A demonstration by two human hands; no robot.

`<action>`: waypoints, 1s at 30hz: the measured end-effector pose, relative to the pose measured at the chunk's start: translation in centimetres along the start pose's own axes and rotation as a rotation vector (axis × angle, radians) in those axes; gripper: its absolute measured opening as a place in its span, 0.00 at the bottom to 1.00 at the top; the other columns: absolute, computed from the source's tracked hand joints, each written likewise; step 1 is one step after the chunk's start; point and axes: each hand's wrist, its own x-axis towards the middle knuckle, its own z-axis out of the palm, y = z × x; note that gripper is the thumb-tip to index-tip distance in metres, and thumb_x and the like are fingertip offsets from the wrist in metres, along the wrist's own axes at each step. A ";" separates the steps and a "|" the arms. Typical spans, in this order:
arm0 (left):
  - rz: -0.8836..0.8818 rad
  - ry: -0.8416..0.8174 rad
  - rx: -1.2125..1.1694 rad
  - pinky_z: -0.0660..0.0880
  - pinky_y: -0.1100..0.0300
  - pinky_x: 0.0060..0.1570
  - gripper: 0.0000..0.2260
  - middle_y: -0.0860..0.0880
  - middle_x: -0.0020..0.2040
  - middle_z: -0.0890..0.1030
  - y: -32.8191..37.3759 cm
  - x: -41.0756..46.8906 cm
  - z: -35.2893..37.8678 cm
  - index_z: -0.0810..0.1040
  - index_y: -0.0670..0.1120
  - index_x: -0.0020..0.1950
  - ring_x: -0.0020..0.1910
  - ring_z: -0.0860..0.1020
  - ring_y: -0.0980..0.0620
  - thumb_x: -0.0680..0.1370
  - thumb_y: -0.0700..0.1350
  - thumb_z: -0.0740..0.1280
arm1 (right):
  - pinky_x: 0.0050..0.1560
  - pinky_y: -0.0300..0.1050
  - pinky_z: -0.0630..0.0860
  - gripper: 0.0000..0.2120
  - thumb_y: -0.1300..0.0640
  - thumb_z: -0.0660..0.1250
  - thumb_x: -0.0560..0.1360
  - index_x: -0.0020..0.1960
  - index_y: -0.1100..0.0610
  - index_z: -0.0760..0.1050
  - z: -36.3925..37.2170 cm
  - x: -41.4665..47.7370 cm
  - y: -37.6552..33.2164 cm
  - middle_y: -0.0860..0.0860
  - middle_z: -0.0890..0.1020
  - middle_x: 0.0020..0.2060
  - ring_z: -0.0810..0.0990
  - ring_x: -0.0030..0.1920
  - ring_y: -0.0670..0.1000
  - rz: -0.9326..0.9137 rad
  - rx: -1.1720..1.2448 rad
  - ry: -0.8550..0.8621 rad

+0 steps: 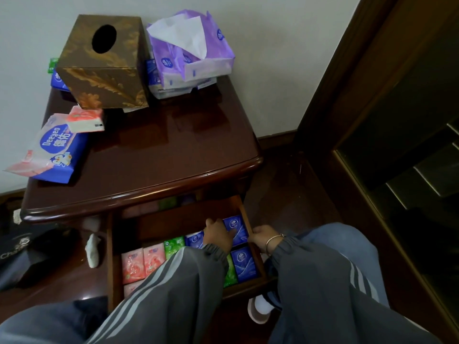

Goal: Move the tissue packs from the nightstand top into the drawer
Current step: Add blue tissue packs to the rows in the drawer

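Low in the frame my left hand (pixel 218 234) lies flat, fingers spread, on a blue tissue pack (pixel 237 230) at the far right of the open drawer (pixel 253 254), pressing it into line; it grips nothing. My right hand (pixel 264 238) curls over the drawer's right wall, seemingly steadying it. Pink, green and blue pocket packs already fill the drawer in rows.

Up on the nightstand (pixel 154 155), at the left edge of the frame, a large Deeyeo wipes pack (pixel 52 150) overhangs the side with a small pink pack (pixel 85 121) on top of it. At the upper centre sit the opened purple tissue packs (pixel 188 58), a sheet sticking out, beside a brown tissue box (pixel 104 63).

I judge all of these light, soft and squashy under slick film. I would pinch the small pink one across its short sides, and take the purple bundle from beneath, since the torn wrapper could spill.
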 end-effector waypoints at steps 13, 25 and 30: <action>0.219 0.053 0.015 0.73 0.53 0.56 0.25 0.41 0.61 0.78 -2.0 0.6 0.8 0.67 0.43 0.71 0.60 0.75 0.43 0.77 0.50 0.68 | 0.54 0.48 0.77 0.09 0.64 0.65 0.72 0.51 0.63 0.79 0.2 0.2 0.1 0.60 0.82 0.51 0.81 0.51 0.58 -0.013 -0.013 0.030; 0.277 -0.011 0.329 0.61 0.47 0.64 0.24 0.49 0.65 0.76 -3.7 2.3 -0.3 0.65 0.52 0.69 0.64 0.71 0.46 0.77 0.61 0.60 | 0.55 0.49 0.78 0.12 0.63 0.66 0.72 0.54 0.63 0.79 0.4 -0.2 0.2 0.60 0.82 0.53 0.81 0.53 0.59 -0.023 -0.009 0.044; 0.192 -0.098 0.319 0.56 0.40 0.68 0.26 0.47 0.63 0.76 -2.3 2.6 -0.9 0.65 0.50 0.67 0.63 0.73 0.44 0.74 0.60 0.65 | 0.54 0.50 0.78 0.11 0.62 0.66 0.72 0.53 0.64 0.79 0.3 -0.3 0.1 0.61 0.82 0.53 0.81 0.53 0.60 -0.023 -0.038 0.059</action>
